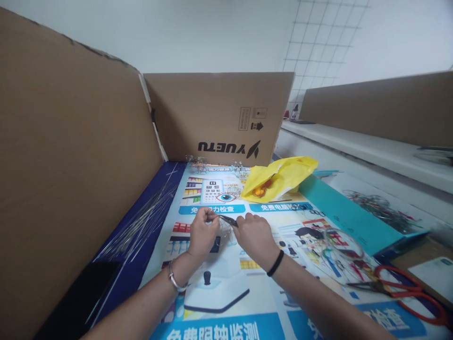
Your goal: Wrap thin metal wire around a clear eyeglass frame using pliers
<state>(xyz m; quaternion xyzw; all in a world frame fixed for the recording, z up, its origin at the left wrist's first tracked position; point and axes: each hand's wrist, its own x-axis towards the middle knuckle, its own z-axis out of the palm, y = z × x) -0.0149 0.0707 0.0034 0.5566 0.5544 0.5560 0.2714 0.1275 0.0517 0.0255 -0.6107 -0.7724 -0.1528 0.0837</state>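
Note:
My left hand (204, 232) is closed in a pinch above the printed poster, fingertips on what looks like thin wire (224, 232). Its fine loops hang between the two hands and are hard to make out. Closed around a pair of pliers is my right hand (256, 240). The dark jaws of the pliers (229, 220) point left and meet the wire close to my left fingertips. My right fingers hide the handles. Beyond the hands lies a yellow bag (290, 174) with an orange piece (261, 189) at its opening.
Long thin wires (141, 224) lie at left, near a black flat object (79, 295). Red-handled scissors (399, 289) rest at right. A turquoise tray (354, 215) holds tangled wire pieces (380, 210). Small wire pieces (198, 163) sit before the cardboard panel (212, 108); another panel (71, 118) stands left.

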